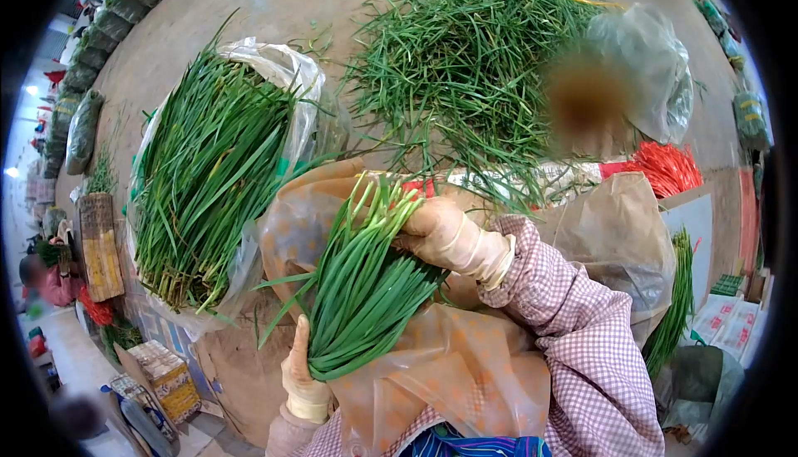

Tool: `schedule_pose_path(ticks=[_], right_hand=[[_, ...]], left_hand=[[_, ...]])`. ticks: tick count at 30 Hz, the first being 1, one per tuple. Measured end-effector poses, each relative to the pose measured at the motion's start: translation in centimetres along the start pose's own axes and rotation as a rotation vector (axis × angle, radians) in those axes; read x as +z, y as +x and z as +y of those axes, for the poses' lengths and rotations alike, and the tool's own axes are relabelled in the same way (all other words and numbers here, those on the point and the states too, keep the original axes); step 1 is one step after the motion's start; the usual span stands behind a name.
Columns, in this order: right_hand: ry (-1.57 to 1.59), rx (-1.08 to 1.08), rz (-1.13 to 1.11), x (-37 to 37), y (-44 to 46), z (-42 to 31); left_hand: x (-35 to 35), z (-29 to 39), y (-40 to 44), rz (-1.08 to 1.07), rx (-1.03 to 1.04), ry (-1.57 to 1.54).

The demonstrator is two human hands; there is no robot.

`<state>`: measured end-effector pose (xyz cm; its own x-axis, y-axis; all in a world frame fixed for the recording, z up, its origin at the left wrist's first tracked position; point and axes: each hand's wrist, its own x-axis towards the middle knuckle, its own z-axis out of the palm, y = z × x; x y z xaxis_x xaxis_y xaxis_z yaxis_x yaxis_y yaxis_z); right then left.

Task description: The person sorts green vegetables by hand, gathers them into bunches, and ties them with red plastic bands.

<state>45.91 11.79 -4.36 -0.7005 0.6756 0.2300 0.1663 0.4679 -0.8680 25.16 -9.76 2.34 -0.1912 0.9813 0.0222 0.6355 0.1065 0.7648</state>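
Note:
A thick bunch of garlic chives [366,307] lies slantwise over my lap, pale stem ends at the top and green leaves folding down toward me. My right hand [445,237], in a cream glove, is closed round the bunch just below the stem ends. At the lower left, my gloved left hand [302,367] cups the leafy end; its thumb stands up along the side and the other fingers are hidden under the leaves. A translucent orange-dotted plastic sheet [449,366] covers my lap beneath the bunch.
To the left, an open plastic bag [312,83] is packed with long chives [212,174]. A loose heap of green leaves [474,50] spreads on the floor ahead. Red ties [665,166] lie at the right, near more chives [672,307]. Several filled bags [112,25] line the far left.

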Motion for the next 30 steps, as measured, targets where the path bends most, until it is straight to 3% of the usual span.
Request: schedule_pose_path(ticks=[2, 3, 4, 6, 7, 9, 10, 12, 14, 15, 17, 18, 20, 22, 23, 24, 25, 27, 28, 29, 30], right_hand=[[0.224, 0.213, 0.134, -0.2, -0.2, -0.3], [0.222, 0.204, 0.317, -0.3, -0.6, 1.4], [-0.057, 0.133, 0.425, -2.7, -0.3, 1.5], [0.223, 0.412, 0.738, -6.9, 0.4, 5.3], [-0.015, 0.704, 0.737, -10.6, 1.0, 3.6], [-0.103, 0.463, 0.742, -12.2, 0.6, 5.9], [0.069, 0.283, 0.736, -10.9, 1.6, 3.5], [0.169, 0.389, 0.288, -9.8, 2.4, -1.6], [0.246, 0.443, 0.056, -8.1, 3.4, -5.5], [0.427, 0.426, 0.015, -6.2, 3.5, -4.4], [0.346, 0.348, -0.019, -5.9, 3.8, -4.5], [0.35, 0.357, -0.004, -6.2, 3.7, -4.0], [-0.174, -0.061, 0.188, -6.5, 3.5, -1.6], [0.048, 0.044, 0.511, -8.3, 3.0, 1.3], [-0.202, 0.117, 0.633, -10.4, 2.8, 3.2], [-0.179, 0.402, 0.636, -12.6, 1.9, 2.7], [-0.155, 0.625, 0.513, -13.8, 0.5, 5.4], [0.013, 0.777, 0.024, -13.7, -1.4, 2.6], [0.081, 0.831, -0.229, -13.2, -2.2, 0.9], [0.151, 0.875, -0.482, -12.4, -2.9, -0.5], [0.158, 0.901, -0.58, -10.7, -4.0, -0.1]], left_hand=[[0.0, -0.2, 0.0, 0.009, 0.048, 0.055], [-0.1, -0.1, 0.1, 0.015, 0.047, 0.052], [-0.3, 0.2, 0.2, 0.016, 0.08, 0.146], [-0.4, 0.2, 0.0, 0.02, 0.106, 0.241], [-0.4, 0.1, -0.2, 0.021, 0.09, 0.231], [-0.4, 0.1, 0.1, 0.025, 0.083, 0.221], [-0.3, 0.2, 0.2, 0.022, 0.085, 0.216], [-0.2, 0.4, 0.3, 0.008, 0.09, 0.209], [0.0, 0.6, 0.3, 0.007, 0.053, 0.152], [0.0, 0.6, 0.2, -0.006, 0.058, 0.154], [0.0, 0.3, -0.2, 0.007, -0.039, 0.021], [-0.2, 0.0, -0.5, -0.01, -0.033, 0.023], [-0.4, -0.5, -0.8, -0.018, -0.062, -0.028], [-0.4, -0.4, -0.6, -0.018, -0.08, -0.044], [-0.5, -0.2, -0.6, -0.006, -0.1, -0.058], [-0.8, 0.1, -0.5, -0.03, -0.134, -0.055], [-1.0, 0.3, -0.1, -0.034, -0.129, -0.053], [-1.3, 1.1, 0.6, -0.039, -0.083, 0.097], [-1.4, 2.1, 1.0, -0.066, -0.21, 0.028], [-1.5, 2.6, 1.3, -0.079, -0.207, 0.03], [-1.6, 3.0, 1.6, -0.078, -0.211, 0.053]])
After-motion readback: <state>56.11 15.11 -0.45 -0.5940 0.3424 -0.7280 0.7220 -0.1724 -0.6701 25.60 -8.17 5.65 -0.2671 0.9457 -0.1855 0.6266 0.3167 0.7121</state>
